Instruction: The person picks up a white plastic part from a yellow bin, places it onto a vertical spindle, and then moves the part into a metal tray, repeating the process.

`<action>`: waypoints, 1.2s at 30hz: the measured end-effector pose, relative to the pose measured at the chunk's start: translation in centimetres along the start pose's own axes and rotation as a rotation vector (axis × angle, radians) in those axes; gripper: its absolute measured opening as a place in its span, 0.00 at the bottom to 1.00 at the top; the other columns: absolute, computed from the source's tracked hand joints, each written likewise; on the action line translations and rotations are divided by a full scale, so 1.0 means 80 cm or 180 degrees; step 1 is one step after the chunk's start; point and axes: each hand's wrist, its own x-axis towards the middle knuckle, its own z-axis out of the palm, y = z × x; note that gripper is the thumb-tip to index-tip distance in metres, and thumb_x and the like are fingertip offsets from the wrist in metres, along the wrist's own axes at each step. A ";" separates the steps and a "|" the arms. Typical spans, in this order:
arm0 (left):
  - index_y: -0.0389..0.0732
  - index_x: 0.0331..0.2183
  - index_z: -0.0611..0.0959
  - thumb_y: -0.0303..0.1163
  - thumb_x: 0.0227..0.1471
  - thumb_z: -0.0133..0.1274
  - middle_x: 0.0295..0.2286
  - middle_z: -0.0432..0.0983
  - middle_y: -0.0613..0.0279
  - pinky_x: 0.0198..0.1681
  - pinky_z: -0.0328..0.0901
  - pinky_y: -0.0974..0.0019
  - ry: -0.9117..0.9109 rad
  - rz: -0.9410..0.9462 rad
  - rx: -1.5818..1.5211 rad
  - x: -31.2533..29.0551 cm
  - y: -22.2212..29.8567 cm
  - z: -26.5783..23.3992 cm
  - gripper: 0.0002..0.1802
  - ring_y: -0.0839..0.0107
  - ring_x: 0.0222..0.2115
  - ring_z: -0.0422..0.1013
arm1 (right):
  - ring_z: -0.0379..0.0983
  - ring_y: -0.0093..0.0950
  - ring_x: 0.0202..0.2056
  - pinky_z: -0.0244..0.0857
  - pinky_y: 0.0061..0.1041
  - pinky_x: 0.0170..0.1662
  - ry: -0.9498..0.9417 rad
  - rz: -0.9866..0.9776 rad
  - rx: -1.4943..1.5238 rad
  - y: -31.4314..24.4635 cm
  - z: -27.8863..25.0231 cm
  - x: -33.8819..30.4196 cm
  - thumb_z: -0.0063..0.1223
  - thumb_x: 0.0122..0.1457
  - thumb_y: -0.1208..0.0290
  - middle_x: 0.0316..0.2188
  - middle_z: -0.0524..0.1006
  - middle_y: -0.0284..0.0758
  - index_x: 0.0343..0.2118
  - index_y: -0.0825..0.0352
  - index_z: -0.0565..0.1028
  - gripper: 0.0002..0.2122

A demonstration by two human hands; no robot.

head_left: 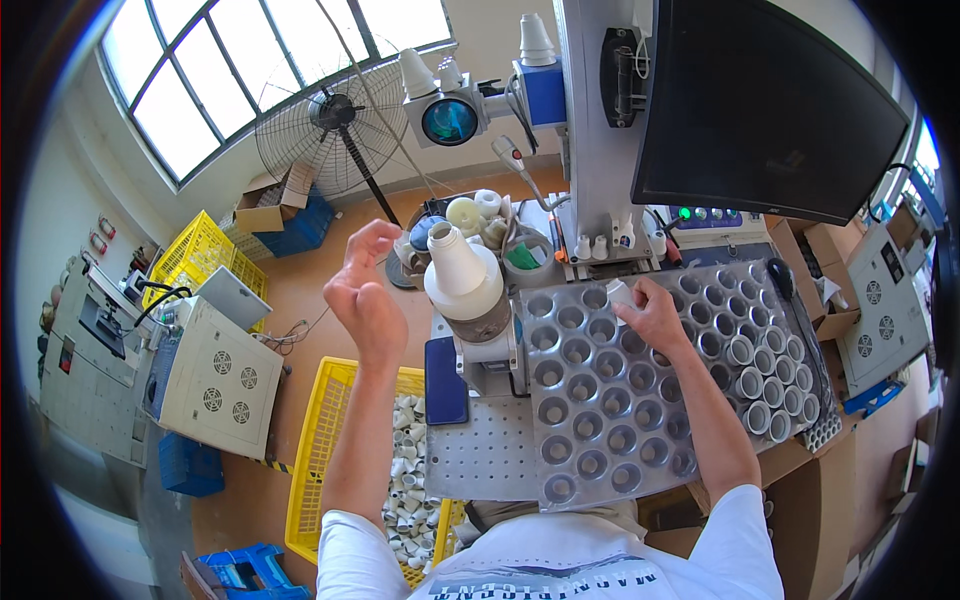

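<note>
My left hand (366,300) is raised left of a stepped white cone (460,275), apart from it. Its fingers are curved with a gap to the thumb, and nothing shows between them. The cone stands upright on a metal holder (486,330). My right hand (655,318) pinches a small white cup-shaped plastic piece (620,293) over the far part of a clear plastic tray (592,420) with rows of round pockets. Several white cups (766,385) sit in pockets at the tray's right side; the left pockets hold none.
A yellow basket (310,460) of loose white pieces stands below on the left. A dark blue phone (446,382) lies on the perforated metal plate (480,450). Ahead rise a machine column (602,130), a lens head (450,121) and a black monitor (770,110). A fan (335,112) stands behind.
</note>
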 end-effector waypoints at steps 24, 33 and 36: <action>0.26 0.29 0.82 0.25 0.41 0.34 0.33 0.81 0.54 0.47 0.65 0.68 -0.0044 -0.0358 0.0862 0.027 -0.014 0.042 0.21 0.70 0.39 0.72 | 0.57 0.14 0.26 0.55 0.18 0.29 0.0389 -0.0838 0.2066 -0.196 -0.019 0.027 0.65 0.56 0.73 0.22 0.65 0.25 0.20 0.59 0.58 0.21; 0.30 0.12 0.71 0.29 0.34 0.36 0.19 0.74 0.53 0.24 0.65 0.69 0.0457 -0.0812 0.0145 0.016 0.060 -0.046 0.13 0.70 0.18 0.65 | 0.62 0.18 0.25 0.59 0.23 0.27 -0.0004 -0.1626 0.1542 -0.280 0.106 0.040 0.68 0.55 0.68 0.20 0.69 0.29 0.22 0.64 0.63 0.20; 0.38 0.11 0.66 0.30 0.34 0.37 0.19 0.71 0.49 0.28 0.66 0.65 0.0625 -0.0966 -0.0545 -0.009 0.045 -0.095 0.09 0.63 0.22 0.65 | 0.66 0.21 0.28 0.64 0.25 0.31 -0.0067 -0.1231 0.1138 -0.275 0.108 0.024 0.69 0.54 0.67 0.22 0.72 0.32 0.23 0.66 0.66 0.18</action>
